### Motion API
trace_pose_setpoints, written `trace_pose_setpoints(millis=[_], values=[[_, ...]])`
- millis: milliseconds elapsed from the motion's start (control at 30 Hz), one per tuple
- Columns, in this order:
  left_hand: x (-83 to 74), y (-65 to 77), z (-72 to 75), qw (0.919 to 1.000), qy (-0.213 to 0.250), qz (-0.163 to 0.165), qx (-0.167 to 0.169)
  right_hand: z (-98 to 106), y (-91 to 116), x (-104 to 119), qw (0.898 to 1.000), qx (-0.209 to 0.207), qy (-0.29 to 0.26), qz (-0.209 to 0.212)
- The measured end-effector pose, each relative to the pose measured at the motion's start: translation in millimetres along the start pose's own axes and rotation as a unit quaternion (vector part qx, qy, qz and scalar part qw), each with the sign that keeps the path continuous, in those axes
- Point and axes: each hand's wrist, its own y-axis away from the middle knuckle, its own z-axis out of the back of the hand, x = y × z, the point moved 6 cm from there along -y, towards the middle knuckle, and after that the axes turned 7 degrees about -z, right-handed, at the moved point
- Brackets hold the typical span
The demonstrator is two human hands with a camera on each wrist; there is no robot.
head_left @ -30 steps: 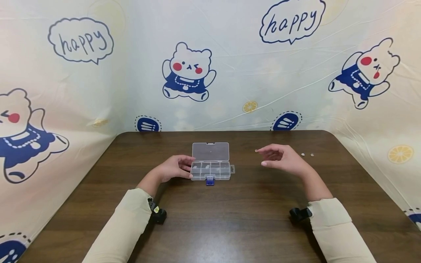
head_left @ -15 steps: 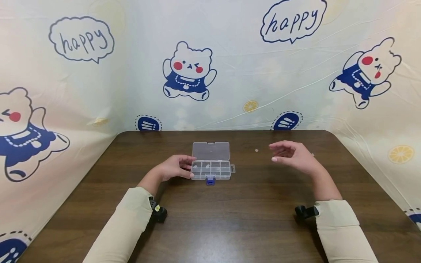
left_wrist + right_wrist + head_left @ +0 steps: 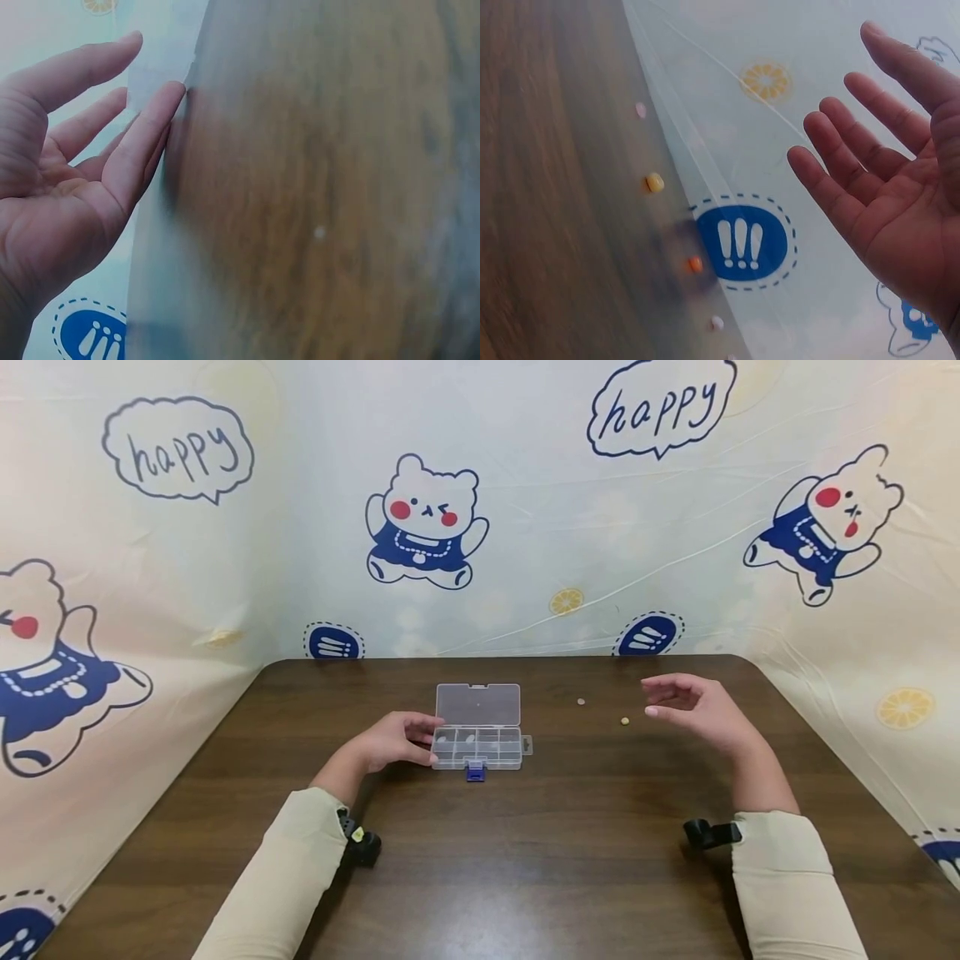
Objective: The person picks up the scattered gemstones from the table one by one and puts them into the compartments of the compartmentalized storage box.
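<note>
A clear plastic compartment box stands on the table, its lid tipped back and its blue latch facing me. Small whitish pieces lie in some back compartments. My left hand holds the box's left end, thumb at the front corner and fingers at the back. In the left wrist view, that hand shows relaxed fingers; the box is not seen. My right hand hovers at the right with loosely bent fingers, holding nothing. Nearest it lies a yellow bead-like piece; a pink one lies closer to the box.
In the right wrist view, an orange piece and a white piece lie farther along the brown table. A printed cloth hangs behind and beside the table. Black cameras sit at both wrists.
My right hand has moved right, away from the pink piece, with nothing in its fingers. The yellow piece has come into sight. My left hand stays at the box.
</note>
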Motion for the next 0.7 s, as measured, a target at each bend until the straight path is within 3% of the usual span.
trace_pose_setpoints(millis=[467,700], values=[[2.0,-0.5,0.9,1.0000,-0.003,0.003,-0.006,27,8,-21,0.997,-0.057,0.012,-0.045],[2.7,-1.2,1.2,0.9997,-0.002,0.017,-0.016,39,12,-32,0.996,-0.066,0.016,-0.059]])
